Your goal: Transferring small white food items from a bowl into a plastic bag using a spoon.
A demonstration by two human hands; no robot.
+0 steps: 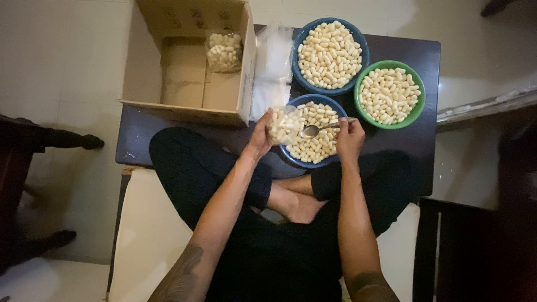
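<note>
spoon [319, 130] lies roughly level, bowl leftward

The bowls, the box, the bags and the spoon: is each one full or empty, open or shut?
Far blue bowl: heaped full of pale pieces.
Green bowl: full.
Near blue bowl: full.
Cardboard box: open, one filled bag inside.
Small clear bag: partly filled, mouth open, held by left hand.
Spoon: held by right hand, bowl at the bag's mouth.
Empty bags: piled flat.
</note>
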